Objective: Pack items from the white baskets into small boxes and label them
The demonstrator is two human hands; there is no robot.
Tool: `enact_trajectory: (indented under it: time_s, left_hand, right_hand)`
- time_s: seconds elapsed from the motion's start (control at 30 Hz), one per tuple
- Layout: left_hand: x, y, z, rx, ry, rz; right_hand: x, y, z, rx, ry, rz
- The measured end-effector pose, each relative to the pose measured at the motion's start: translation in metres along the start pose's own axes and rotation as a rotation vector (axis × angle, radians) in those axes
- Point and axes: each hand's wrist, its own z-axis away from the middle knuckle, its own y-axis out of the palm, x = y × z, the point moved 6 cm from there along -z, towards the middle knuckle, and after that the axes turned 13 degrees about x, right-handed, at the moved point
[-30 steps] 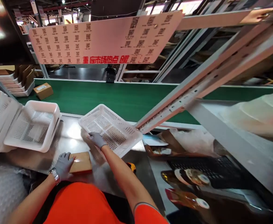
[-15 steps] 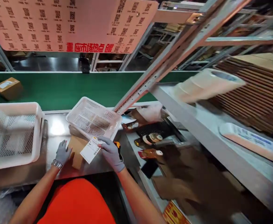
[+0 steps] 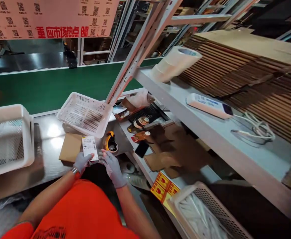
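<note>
Head view: a barcode shipping label (image 3: 89, 148) stands upright, pinched at its lower edge by the closed fingers of the gloved left hand (image 3: 82, 162); the gloved right hand (image 3: 112, 168) (loosely curled, gripping nothing that shows) is just beside it; a kraft cardboard flat (image 3: 71, 147) lies at 10 o'clock on the steel bench (image 3: 48, 166), label not yet on it; a white perforated plastic crate (image 3: 84, 114) sits at 12 o'clock, a yellow tape dispenser (image 3: 110, 142) at 1 o'clock.

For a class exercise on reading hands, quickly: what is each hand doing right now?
Left hand: closed, pinching a white barcode label.
Right hand: open, fingers spread beside the label.
</note>
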Motion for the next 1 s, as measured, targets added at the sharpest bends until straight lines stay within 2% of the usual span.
enact_trajectory:
  time_s: [0.07,0.17,0.43,0.63,0.8,1.0]
  left_hand:
    - [0.003,0.008,0.002,-0.087,0.024,-0.013]
    - [0.017,0.032,0.007,-0.093,0.067,0.022]
    - [0.078,0.100,0.024,-0.078,0.111,0.085]
    - [0.120,0.141,0.045,-0.115,0.049,0.073]
    - [0.139,0.172,0.064,-0.096,0.015,0.029]
    - [0.154,0.195,0.076,-0.062,-0.013,-0.024]
  right_hand:
    - [-0.014,0.003,0.021,0.090,0.102,-0.103]
    - [-0.020,-0.008,0.051,0.101,0.123,-0.204]
    - [-0.015,-0.078,0.110,0.048,0.078,-0.270]
    - [-0.021,-0.121,0.154,0.008,0.066,-0.271]
    - [-0.021,-0.147,0.186,-0.006,0.055,-0.276]
    - [-0.022,-0.168,0.209,-0.025,0.031,-0.236]
